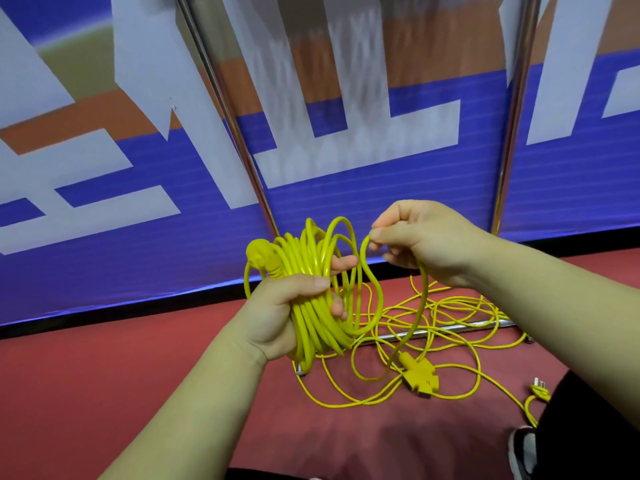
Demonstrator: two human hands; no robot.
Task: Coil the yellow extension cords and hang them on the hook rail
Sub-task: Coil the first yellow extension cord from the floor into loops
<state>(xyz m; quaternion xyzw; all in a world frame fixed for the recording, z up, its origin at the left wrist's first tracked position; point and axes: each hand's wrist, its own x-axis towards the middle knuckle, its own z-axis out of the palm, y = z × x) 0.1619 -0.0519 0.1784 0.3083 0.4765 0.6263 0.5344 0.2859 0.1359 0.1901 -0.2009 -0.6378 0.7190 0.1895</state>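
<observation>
Both busy: my left hand (277, 313) grips the yellow coil (308, 249), my right hand (422, 240) pinches its trailing strand (421, 299) (banner (381, 209) close ahead).

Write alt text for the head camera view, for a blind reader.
A person's left hand grips a coil of yellow cord while the right hand pinches the next loop. More loose cord lies tangled on the red floor.

The coil (311, 327) you hold, its plug (258, 254), its trailing strand (421, 299) and the socket block (420, 379) are uniform yellow, as are the loose cords (446, 320) on the dull red floor (121, 375). The banner (381, 216) before you is blue with large white shapes and an orange band; its poles (226, 109) are chrome. Your shoe (521, 452) is black and grey.
</observation>
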